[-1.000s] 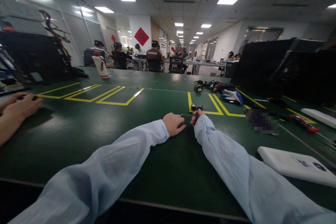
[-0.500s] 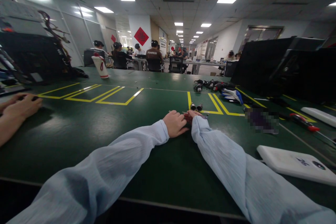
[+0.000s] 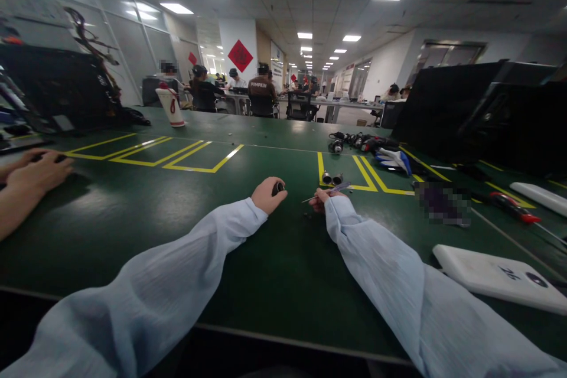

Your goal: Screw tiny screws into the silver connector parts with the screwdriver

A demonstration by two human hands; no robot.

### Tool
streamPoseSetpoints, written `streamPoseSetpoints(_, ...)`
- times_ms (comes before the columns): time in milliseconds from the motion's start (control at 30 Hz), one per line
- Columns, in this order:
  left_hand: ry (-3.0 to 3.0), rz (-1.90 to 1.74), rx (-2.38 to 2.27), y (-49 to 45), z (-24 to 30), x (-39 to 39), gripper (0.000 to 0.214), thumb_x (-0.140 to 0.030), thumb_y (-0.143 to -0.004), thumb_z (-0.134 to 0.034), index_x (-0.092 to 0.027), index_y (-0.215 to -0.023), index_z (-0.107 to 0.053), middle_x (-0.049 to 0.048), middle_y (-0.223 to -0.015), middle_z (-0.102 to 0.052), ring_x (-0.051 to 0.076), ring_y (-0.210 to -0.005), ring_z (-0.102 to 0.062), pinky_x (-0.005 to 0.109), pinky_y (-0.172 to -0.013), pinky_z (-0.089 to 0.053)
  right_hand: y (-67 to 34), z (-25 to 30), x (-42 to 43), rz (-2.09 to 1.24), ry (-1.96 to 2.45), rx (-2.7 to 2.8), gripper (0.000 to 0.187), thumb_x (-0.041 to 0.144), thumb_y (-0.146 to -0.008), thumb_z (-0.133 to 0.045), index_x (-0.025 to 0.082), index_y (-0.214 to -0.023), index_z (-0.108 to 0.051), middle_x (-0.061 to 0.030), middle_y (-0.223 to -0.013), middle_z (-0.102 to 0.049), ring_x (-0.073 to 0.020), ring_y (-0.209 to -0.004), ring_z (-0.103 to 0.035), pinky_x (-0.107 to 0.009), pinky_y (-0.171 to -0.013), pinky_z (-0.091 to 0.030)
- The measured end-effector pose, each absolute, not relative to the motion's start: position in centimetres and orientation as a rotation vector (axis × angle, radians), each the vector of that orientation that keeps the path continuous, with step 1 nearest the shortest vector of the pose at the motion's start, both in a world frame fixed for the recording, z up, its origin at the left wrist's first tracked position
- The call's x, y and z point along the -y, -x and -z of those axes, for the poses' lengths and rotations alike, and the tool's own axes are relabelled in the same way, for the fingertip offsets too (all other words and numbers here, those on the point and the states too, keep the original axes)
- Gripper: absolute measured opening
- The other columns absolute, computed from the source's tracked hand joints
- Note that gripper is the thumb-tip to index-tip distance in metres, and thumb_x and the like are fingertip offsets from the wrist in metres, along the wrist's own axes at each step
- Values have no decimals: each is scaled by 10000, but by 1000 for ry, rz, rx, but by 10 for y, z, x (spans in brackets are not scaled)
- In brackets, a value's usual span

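Far left, near edge: another person's hands (image 3: 33,172), resting on the green table (image 3: 266,283). Behind them, a black case with cables (image 3: 57,91). Farther right, a white cup (image 3: 172,109) with a red mark, unreadable. Yellow tape boxes (image 3: 199,160) on the tabletop. On a far pillar, a red diamond sign (image 3: 240,55), its character too small to read; below it, "PUMPKIN" on the back of a brown shirt (image 3: 261,87).

Centre: left hand (image 3: 268,194) curled around a small dark round part (image 3: 278,188), just above the table. Just right of it, right hand (image 3: 321,199) pinching a thin metal tool (image 3: 339,188), slanted, low over the table. Two short cylinders (image 3: 332,178) just beyond, inside a yellow outline.

Right: heap of dark connectors (image 3: 354,143), blue-and-white glove (image 3: 392,160), red-handled screwdriver (image 3: 514,208), black screens (image 3: 443,106). Near right, a white slab (image 3: 496,274) marked "26". Open office, panel lights overhead.
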State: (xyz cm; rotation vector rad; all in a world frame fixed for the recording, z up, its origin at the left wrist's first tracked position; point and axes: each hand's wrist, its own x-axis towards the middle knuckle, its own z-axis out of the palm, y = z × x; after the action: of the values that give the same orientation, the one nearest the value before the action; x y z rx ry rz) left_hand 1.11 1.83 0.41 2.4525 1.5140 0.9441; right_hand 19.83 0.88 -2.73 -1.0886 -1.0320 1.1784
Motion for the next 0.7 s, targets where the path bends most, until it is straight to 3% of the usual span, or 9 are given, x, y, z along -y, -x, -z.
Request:
streamPoseSetpoints(267, -2387, -1084, -1466, -6, 6, -25, 327, -375, -754, -453, -104, -923, -523, 106, -902, -548, 218, -868, -523, 362, -786, -426, -195, 30, -1, -1233, 1029, 999, 69, 195, -772, -533, 177, -717, -569, 32, -557, -649, -58, -471, -581, -165, -493, -460)
streamPoseSetpoints(433, -2460, -1217, -1392, -7, 9, -31, 329, -381, -757, -469, -114, -941, -525, 101, -902, -567, 212, -868, -530, 347, -789, -423, -173, 34, -3, -1287, 971, 1060, 104, 281, -742, -574, 179, -736, -594, 4, -637, -675, -93, -572, -616, -226, -611, -484)
streamPoseSetpoints(700, -2586, -1231, -1442, -6, 7, -31, 334, -380, -718, -553, -134, -943, -571, 97, -898, -609, 233, -878, -541, 383, -809, -399, -167, 25, -1, -1330, 961, 1037, 150, 326, -766, -547, 186, -787, -595, -13, -691, -682, -86, -566, -616, -208, -559, -480)
